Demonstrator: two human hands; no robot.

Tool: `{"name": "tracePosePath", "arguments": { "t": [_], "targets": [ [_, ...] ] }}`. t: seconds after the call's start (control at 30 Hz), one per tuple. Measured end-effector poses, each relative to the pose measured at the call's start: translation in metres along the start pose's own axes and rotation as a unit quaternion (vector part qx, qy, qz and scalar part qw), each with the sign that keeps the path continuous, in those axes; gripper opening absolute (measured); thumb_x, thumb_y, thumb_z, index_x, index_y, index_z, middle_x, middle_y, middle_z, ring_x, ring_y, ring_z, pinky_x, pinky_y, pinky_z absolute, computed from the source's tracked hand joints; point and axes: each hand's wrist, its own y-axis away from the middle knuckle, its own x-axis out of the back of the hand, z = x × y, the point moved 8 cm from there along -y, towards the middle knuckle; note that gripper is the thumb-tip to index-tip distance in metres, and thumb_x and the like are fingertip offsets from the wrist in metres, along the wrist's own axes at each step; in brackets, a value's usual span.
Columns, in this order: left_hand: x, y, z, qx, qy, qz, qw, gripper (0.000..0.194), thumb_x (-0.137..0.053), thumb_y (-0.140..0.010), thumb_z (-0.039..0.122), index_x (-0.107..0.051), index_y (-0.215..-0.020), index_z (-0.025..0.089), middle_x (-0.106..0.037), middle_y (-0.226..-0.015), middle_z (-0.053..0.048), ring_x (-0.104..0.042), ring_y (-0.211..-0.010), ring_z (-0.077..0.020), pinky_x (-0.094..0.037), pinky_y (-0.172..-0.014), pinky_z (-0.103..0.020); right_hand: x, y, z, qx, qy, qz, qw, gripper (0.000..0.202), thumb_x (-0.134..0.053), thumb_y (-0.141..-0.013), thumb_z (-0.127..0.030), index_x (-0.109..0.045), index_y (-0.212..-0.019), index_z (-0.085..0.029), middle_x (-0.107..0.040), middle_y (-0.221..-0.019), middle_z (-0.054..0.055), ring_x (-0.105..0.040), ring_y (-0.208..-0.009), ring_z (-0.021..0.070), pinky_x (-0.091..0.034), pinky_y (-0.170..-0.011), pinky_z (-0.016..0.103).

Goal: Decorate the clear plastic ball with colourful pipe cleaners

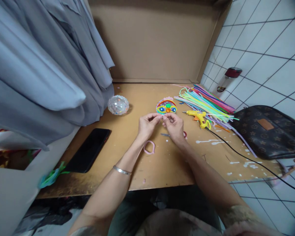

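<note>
My left hand (147,125) and my right hand (173,126) meet over the middle of the table, thumbs and forefingers pinched together. Whatever lies between the fingertips is too small to make out. Just beyond them sits a colourful round craft piece (167,106) with yellow-ringed blue eyes and an orange nose. A pink pipe-cleaner ring (149,147) lies by my left wrist. Under my right hand is a pair of scissors (165,134), its blades and part of a red handle showing.
A yellow glue gun (198,117) trails a black cord rightward. Behind it lie bundled pipe cleaners (206,103). A dark patterned bag (270,131) and a red-capped bottle (227,80) stand at right. On the left are a clear dome (118,105), a black phone (89,150) and a grey curtain (39,59).
</note>
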Motion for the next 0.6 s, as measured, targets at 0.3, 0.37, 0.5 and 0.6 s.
{"name": "tracePosePath", "arguments": {
  "t": [0.3,0.37,0.5,0.6],
  "targets": [
    [0.000,0.002,0.002,-0.004,-0.022,-0.008,1.000,0.028,-0.082,-0.064,0.040,-0.078,-0.077,0.016,-0.073,-0.073,-0.005,-0.061,-0.067,-0.0140,-0.048,-0.068,-0.026,0.004,0.002,-0.022,0.146,0.167,-0.009,0.975,0.016,-0.054,-0.086,-0.029,-0.066,-0.078,-0.021,-0.068,-0.075,0.003,-0.062,-0.072,0.0180,-0.050,-0.069,0.030],
    [0.000,0.002,0.000,0.002,-0.019,-0.010,1.000,0.028,-0.083,-0.064,0.040,-0.079,-0.078,0.016,-0.073,-0.073,-0.006,-0.061,-0.066,-0.0137,-0.048,-0.068,-0.027,0.002,0.004,-0.028,0.183,0.199,-0.019,0.962,0.017,-0.052,-0.087,-0.025,-0.066,-0.078,-0.021,-0.069,-0.077,0.004,-0.063,-0.075,0.0188,-0.049,-0.072,0.031],
    [-0.001,0.001,-0.003,-0.002,-0.022,-0.020,1.000,0.027,-0.082,-0.064,0.039,-0.079,-0.078,0.016,-0.072,-0.072,-0.005,-0.059,-0.063,-0.0129,-0.047,-0.066,-0.027,0.000,0.008,-0.034,0.234,0.261,-0.026,0.936,0.021,-0.048,-0.089,-0.021,-0.066,-0.080,-0.021,-0.069,-0.080,0.006,-0.063,-0.079,0.0203,-0.049,-0.075,0.032],
    [0.001,0.000,-0.001,-0.024,-0.042,-0.019,0.999,0.022,-0.081,-0.066,0.037,-0.080,-0.076,0.017,-0.071,-0.071,-0.005,-0.059,-0.065,-0.0133,-0.047,-0.067,-0.026,0.000,0.009,-0.035,0.246,0.269,-0.023,0.931,0.022,-0.047,-0.089,-0.020,-0.066,-0.079,-0.020,-0.069,-0.080,0.007,-0.063,-0.078,0.0208,-0.048,-0.075,0.033]
  ]
}}
